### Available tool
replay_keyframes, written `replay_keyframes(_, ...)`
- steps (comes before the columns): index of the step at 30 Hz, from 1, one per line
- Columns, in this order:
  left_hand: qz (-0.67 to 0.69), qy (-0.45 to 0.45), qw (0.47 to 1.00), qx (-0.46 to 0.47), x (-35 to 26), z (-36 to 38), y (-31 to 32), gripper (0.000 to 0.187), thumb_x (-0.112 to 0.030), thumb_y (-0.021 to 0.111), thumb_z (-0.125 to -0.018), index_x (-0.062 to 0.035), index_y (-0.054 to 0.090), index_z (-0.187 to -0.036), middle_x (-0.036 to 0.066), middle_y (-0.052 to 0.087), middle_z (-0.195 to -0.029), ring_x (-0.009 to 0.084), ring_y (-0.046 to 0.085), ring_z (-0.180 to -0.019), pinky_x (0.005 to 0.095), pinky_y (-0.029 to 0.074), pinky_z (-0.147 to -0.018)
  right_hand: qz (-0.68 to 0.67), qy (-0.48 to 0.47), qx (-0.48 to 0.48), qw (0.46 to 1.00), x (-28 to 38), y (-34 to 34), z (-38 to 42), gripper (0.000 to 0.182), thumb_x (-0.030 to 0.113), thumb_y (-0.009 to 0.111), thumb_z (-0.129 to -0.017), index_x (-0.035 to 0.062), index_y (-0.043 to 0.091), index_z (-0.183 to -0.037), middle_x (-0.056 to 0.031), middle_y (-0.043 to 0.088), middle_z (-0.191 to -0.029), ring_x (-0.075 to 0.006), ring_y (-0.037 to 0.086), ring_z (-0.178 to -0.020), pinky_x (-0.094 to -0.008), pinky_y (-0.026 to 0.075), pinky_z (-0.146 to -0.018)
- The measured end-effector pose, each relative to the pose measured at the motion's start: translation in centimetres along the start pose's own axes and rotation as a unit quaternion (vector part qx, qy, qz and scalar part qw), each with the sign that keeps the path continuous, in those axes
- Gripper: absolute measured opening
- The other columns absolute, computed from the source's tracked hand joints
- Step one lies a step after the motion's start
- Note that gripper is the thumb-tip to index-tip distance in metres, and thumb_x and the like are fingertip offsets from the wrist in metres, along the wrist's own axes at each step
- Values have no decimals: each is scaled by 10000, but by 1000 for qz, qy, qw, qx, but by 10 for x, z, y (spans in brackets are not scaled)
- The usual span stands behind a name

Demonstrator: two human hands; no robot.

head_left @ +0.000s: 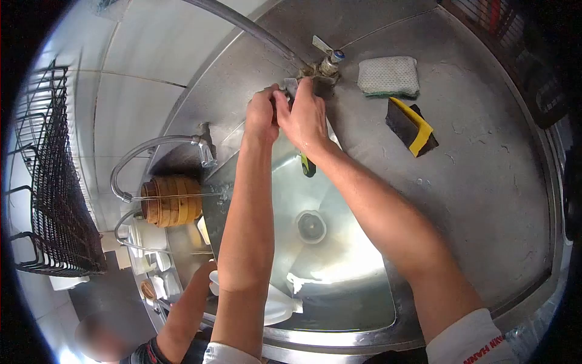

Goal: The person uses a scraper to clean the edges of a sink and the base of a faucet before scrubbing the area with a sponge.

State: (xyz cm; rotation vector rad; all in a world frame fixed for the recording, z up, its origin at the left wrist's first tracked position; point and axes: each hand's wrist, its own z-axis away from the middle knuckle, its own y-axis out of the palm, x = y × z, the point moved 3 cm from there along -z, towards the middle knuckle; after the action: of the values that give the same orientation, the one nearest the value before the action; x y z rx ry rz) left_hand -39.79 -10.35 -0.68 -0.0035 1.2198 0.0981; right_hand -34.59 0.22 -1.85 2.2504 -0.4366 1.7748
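Note:
My left hand (pixel 262 113) and my right hand (pixel 305 120) are close together at the far end of the sink, beside a metal tap (pixel 327 68) with a blue cap. Both hands have bent fingers around something small and greyish between them, mostly hidden by my fingers. Below my right wrist, a green and black handle (pixel 307 165) shows over the sink; its other end is hidden. Under my forearms lies the steel sink (pixel 339 200), holding water over a round drain (pixel 311 227).
On the steel counter right of the sink lie a white scrubbing sponge (pixel 388 76) and a yellow-and-black pad (pixel 412 127). Bamboo steamers (pixel 171 200) stand left, near a running curved spout (pixel 136 151). A co-worker's arm (pixel 188 309) reaches in near a white plastic container (pixel 280 306). Black wire racks (pixel 57 182) hang on the wall.

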Motion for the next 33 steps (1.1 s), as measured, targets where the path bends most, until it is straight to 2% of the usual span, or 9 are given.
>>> replay_keyframes(6,-2,20,1000,-24,-1,4,4,215,-176,538,-921,-29,620,-787,58,605,-717,183,556,-612,344,452,-588,29,4,45,999,-1,5,0,385,254,615,-919,-60,412,-1011,-312,608,-692,-523,603,-719,-560,472,-637)
replay_keyframes(9,1,-3,1000,-3,0,-2,-3,208,-161,537,-917,-16,631,-801,76,621,-742,194,575,-656,348,469,-619,72,-20,70,995,0,6,0,359,239,578,-942,-71,416,-1019,-300,615,-684,-467,650,-740,-507,516,-633)
replay_keyframes(18,9,-15,999,31,2,-7,-9,166,-142,531,-919,0,611,-888,78,588,-773,194,572,-695,347,490,-643,63,-12,27,998,0,2,-1,346,243,596,-921,-48,422,-988,-291,614,-675,-477,636,-688,-544,495,-602)
replay_keyframes(21,10,-34,999,-2,-3,10,6,200,-179,542,-930,-3,627,-886,55,581,-734,181,559,-657,337,480,-630,-2,-7,-2,1000,2,0,2,312,239,584,-920,-29,450,-1009,-292,641,-763,-514,616,-753,-547,483,-679)
replay_keyframes(24,-226,44,965,-122,-12,16,-6,307,-278,524,-961,-17,669,-889,61,611,-715,180,580,-643,349,473,-621,-37,-36,-95,994,2,-16,-10,258,144,523,-893,-48,407,-1021,-320,600,-711,-525,602,-747,-570,476,-643)
replay_keyframes(27,-376,155,908,-101,-6,26,-11,354,-354,503,-987,-55,693,-990,78,673,-899,143,627,-784,339,507,-691,-48,5,-98,994,1,-21,-10,250,119,507,-876,-47,399,-1029,-316,599,-704,-521,602,-741,-576,473,-655)
replay_keyframes(28,-478,202,845,-127,-3,22,-18,455,-398,490,-994,-2,705,-933,88,694,-838,162,631,-739,348,499,-663,-23,24,-85,996,1,-17,-8,257,95,503,-857,-46,394,-1042,-304,606,-706,-512,608,-727,-578,470,-656)
replay_keyframes(31,-518,211,819,-127,9,52,-11,506,-408,466,-993,36,682,-882,280,645,-772,454,635,-766,467,488,-740,-28,62,-28,997,4,-10,6,299,98,474,-855,-20,431,-1126,-310,601,-737,-531,580,-791,-567,432,-718)
replay_keyframes(33,-496,176,843,-108,9,51,-12,520,-396,474,-993,77,667,-894,274,640,-738,380,659,-748,448,498,-745,-36,31,-33,998,2,-8,11,300,104,480,-856,-19,436,-1127,-303,600,-711,-525,582,-749,-578,432,-706)
